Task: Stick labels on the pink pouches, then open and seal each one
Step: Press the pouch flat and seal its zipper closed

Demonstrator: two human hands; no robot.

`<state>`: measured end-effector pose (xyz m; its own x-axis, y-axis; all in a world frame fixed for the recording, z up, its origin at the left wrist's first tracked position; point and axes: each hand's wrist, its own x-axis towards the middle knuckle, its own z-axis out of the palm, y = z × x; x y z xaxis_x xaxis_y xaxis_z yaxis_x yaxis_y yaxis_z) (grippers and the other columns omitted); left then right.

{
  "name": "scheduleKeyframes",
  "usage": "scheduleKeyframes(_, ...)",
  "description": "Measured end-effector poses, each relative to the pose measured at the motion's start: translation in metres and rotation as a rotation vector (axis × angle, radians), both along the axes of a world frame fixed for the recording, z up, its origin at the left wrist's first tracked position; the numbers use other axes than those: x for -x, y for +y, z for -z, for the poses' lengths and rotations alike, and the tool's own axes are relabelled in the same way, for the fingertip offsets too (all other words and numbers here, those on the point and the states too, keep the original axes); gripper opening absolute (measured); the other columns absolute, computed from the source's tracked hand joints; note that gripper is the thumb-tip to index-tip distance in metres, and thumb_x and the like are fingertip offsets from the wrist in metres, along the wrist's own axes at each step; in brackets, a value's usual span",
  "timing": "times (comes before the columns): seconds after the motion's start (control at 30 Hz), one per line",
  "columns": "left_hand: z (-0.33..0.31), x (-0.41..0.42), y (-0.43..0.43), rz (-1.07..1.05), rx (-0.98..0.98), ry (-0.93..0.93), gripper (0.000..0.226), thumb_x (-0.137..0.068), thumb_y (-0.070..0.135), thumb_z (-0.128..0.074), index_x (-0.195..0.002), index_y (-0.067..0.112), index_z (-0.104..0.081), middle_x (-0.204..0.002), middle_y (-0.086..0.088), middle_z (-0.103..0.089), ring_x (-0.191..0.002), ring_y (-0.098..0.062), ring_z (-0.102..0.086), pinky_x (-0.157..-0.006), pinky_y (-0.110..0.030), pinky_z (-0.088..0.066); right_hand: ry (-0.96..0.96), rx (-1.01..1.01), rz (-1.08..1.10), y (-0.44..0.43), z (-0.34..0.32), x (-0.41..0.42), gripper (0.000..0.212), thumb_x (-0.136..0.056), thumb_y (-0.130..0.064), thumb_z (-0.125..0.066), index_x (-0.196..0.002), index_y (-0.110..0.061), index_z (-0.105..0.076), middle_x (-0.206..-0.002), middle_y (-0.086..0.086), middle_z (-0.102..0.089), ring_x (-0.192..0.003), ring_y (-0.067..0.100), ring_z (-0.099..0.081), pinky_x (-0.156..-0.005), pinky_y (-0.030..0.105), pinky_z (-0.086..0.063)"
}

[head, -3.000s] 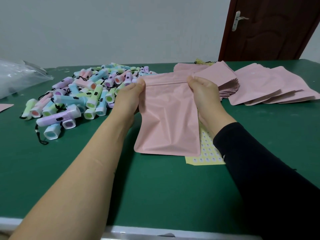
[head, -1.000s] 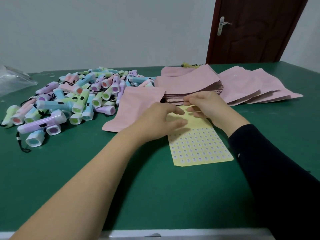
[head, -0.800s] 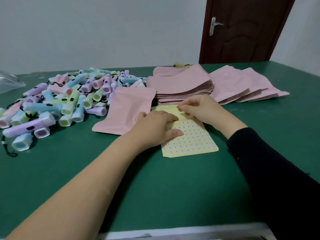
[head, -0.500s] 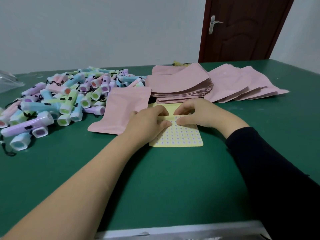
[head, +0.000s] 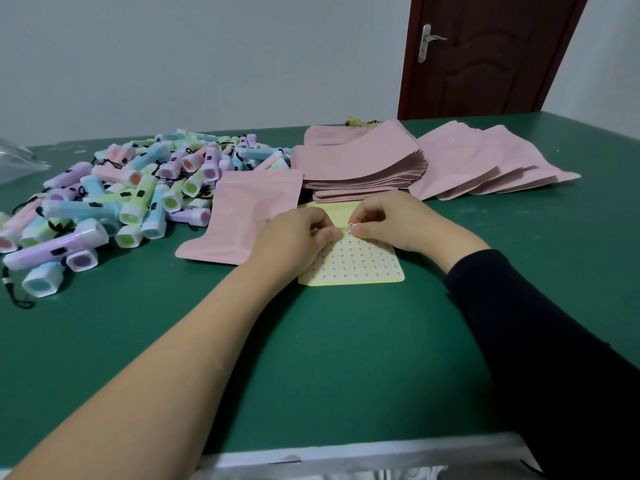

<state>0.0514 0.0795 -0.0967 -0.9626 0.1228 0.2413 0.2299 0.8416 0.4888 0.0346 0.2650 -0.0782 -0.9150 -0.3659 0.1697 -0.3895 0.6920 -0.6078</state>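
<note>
On the green tabletop (head: 346, 358), in the head view, a person is working a small white label (head: 350, 226) loose from the top row of a yellow rectangular sheet of round stickers (head: 360, 265). The right hand (head: 398, 220) is curling in, thumb and forefinger pinching the label at its edge. The left hand (head: 294, 237) is also curling, its thumb and fingertips nipping the sheet just beside the label and holding it against the tabletop.

A single flat pink zip-top pouch (head: 249, 213) is lying just left of the sheet, partly under the left wrist, with no label visible on it. A thick stack of pink pouches (head: 360, 161) is sitting just behind the sheet. A fanned row of pink pouches (head: 485, 164) is spreading to the right, one of them showing a white dot. A heap of pastel plastic torches (head: 138, 192) is lying to the left.

The peel looks best done slowly and at a low angle, with the left hand bracing the backing close by so that the sheet is not lifting. The label is likely to curl or cling to a fingertip. Touching only its rim should save the glue for the pouch.
</note>
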Motion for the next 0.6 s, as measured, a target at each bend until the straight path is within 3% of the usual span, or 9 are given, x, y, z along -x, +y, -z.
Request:
scheduleKeyframes(0.2, -0.0002, 0.0002, -0.0003, -0.008, -0.014, -0.013, 0.023, -0.094, 0.047, -0.059, -0.073, 0.037, -0.054, -0.075, 0.016, -0.059, -0.089, -0.015, -0.059, -0.097, -0.045, -0.043, -0.049, 0.164, -0.003, 0.0006, 0.0002, 0.0006, 0.020, -0.079, -0.018, -0.079, -0.082, -0.029, -0.063, -0.090, -0.005, -0.069, -0.080, 0.009, -0.063, -0.078, 0.024, -0.052)
scheduleKeyframes(0.43, 0.0000, 0.0006, 0.0001, -0.007, -0.015, -0.007, 0.016, -0.094, 0.047, -0.059, -0.084, 0.034, -0.060, -0.080, 0.014, -0.060, -0.091, -0.016, -0.059, -0.097, -0.045, -0.044, -0.035, 0.148, 0.017, -0.0026, 0.0002, 0.0008, 0.020, -0.080, -0.017, -0.077, -0.079, -0.028, -0.061, -0.088, -0.010, -0.066, -0.080, 0.005, -0.060, -0.072, 0.017, -0.047)
scheduleKeyframes(0.6, 0.0001, 0.0010, 0.0003, -0.015, -0.007, 0.001, 0.017, -0.094, 0.048, -0.058, -0.087, 0.033, -0.062, -0.086, 0.012, -0.064, -0.092, -0.015, -0.060, -0.096, -0.045, -0.044, -0.034, 0.126, 0.043, -0.0038, 0.0002, 0.0004, 0.016, -0.081, -0.020, -0.077, -0.077, -0.027, -0.063, -0.087, -0.009, -0.066, -0.079, 0.008, -0.061, -0.073, 0.021, -0.050)
